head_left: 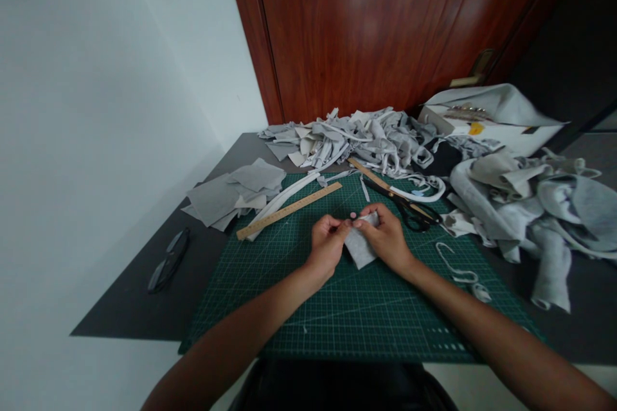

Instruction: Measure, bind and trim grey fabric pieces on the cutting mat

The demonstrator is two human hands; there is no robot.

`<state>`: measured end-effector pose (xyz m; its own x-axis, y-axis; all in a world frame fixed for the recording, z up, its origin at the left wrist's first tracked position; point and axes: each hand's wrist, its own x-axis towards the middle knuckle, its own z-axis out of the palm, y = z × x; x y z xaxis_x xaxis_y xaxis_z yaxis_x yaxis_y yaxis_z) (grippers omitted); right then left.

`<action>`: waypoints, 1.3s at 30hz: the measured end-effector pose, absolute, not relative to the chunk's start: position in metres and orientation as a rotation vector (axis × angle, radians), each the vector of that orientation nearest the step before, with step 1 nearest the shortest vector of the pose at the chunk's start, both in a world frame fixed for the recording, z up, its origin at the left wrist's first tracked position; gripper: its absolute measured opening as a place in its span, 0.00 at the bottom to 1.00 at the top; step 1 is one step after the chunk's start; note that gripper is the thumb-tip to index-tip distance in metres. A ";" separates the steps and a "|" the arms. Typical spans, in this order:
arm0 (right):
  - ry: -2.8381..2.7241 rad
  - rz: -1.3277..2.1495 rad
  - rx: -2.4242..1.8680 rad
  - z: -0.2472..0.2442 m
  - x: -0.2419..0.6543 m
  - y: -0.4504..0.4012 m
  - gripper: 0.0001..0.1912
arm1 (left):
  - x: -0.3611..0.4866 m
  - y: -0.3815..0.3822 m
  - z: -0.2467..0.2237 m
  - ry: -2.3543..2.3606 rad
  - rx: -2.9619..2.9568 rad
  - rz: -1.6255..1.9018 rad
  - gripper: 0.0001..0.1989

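Over the green cutting mat [347, 321], a small grey piece of fabric [360, 253] hangs between my two hands. My left hand [328, 245] pinches its upper left edge, thumb and fingers pressed together. The upper right part of the fabric is gripped by my right hand [387, 239], thumb in front and fingers behind. A small round pinkish thing [353, 215] shows at the fingertips between both thumbs; whether it is a fingertip or a separate object I cannot tell. Black-handled scissors [417, 215] lie just beyond my right hand.
A wooden ruler [289, 210] lies beside white strips at the left, near flat grey fabric pieces [236, 189]. Glasses [168, 261] rest at the table's left edge. Scraps [357, 135] are heaped at the back; bundled fabric [544, 199] and a white box [501, 131] stand right.
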<state>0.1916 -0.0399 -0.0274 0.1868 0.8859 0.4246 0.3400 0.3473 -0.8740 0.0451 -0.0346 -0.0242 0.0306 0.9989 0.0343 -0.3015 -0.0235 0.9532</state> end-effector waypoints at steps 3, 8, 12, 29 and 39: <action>-1.380 0.606 -1.231 -0.025 0.190 -0.040 0.22 | 0.045 -0.032 -0.024 0.905 1.045 1.363 0.20; -1.295 0.685 -1.184 -0.022 0.188 -0.037 0.24 | 0.043 -0.028 -0.022 0.851 1.152 1.381 0.20; -1.296 0.747 -1.150 -0.025 0.190 -0.032 0.23 | 0.041 -0.026 -0.025 0.855 1.227 1.379 0.20; -1.737 0.998 -1.088 -0.016 0.208 -0.027 0.29 | 0.040 -0.022 -0.023 0.825 1.049 1.234 0.28; -1.719 0.574 -1.010 -0.011 0.202 -0.036 0.21 | 0.034 -0.021 -0.009 0.717 1.015 1.026 0.27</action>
<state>0.2023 -0.0357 -0.0111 -0.1320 0.8403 0.5258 0.3557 0.5352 -0.7662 0.0345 -0.0215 -0.0092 0.3723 0.9277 -0.0268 -0.3444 0.1650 0.9242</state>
